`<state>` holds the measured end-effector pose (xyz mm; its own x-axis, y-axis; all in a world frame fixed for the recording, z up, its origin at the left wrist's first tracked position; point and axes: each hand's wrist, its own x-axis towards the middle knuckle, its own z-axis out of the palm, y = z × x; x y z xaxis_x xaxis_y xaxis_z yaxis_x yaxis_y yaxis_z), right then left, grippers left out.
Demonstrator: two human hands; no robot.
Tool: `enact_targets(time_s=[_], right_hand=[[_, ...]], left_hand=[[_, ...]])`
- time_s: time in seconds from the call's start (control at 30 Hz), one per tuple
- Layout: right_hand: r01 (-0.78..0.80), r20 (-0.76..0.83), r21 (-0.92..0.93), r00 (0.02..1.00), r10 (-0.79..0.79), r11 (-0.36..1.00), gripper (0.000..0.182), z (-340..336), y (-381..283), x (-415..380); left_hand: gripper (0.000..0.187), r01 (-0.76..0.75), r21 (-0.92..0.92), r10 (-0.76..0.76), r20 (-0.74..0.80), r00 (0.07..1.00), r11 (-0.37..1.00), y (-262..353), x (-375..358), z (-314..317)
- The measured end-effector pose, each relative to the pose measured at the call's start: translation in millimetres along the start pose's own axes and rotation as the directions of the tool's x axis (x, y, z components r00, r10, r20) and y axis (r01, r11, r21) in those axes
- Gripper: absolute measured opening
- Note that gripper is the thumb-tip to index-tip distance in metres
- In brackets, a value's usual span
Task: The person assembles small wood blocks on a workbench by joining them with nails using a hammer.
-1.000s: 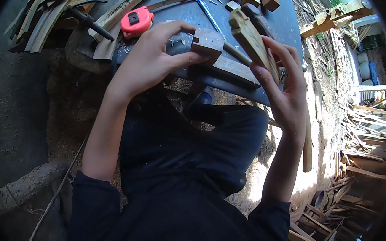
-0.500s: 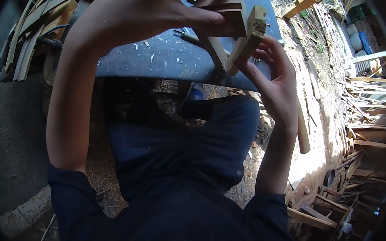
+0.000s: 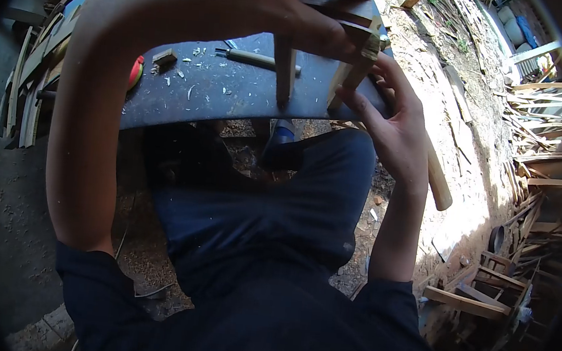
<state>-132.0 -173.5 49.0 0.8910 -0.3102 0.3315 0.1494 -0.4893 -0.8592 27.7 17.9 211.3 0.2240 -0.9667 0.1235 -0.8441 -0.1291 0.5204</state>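
My left hand (image 3: 311,21) is closed around the upper part of a small wooden frame (image 3: 284,75), with my thumb along its top slats. One leg of the frame points down to the dark bench top (image 3: 187,104). My right hand (image 3: 397,112) pinches the upright wooden piece (image 3: 351,75) at the frame's right side, thumb on the near face and fingers behind. How the upright meets the slats is partly hidden by my left hand. On the bench behind the leg lies a chisel-like tool (image 3: 258,60).
A small wood block (image 3: 165,57), a red and green round object (image 3: 135,72) and pale shavings lie on the bench. Wood strips (image 3: 32,80) are stacked at the left. A wooden handle (image 3: 438,179) sticks out beyond my right forearm. Timber scraps (image 3: 478,293) fill the right side.
The frame has turned: its leg stood slanted against the upright piece and now points straight down, apart from it. My left arm has shifted left, and the wood block has come into view.
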Motion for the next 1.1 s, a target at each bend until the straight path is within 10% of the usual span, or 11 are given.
enact_targets(time_s=[0.27,0.67,1.1], right_hand=[[0.096,0.029,-0.099,0.995,-0.094,0.99,0.052,7,-1,3],[0.183,0.079,-0.203,0.982,-0.17,0.962,0.056,8,-2,5],[0.203,0.052,-0.207,0.979,-0.196,0.957,0.057,8,1,3]], left_hand=[[0.053,-0.121,0.296,0.143,-0.055,0.988,0.947,-10,-6,17],[0.043,-0.129,-0.069,0.124,-0.08,0.989,0.989,-50,-4,38],[0.037,-0.078,0.099,0.099,-0.226,0.969,0.992,-8,-12,45]])
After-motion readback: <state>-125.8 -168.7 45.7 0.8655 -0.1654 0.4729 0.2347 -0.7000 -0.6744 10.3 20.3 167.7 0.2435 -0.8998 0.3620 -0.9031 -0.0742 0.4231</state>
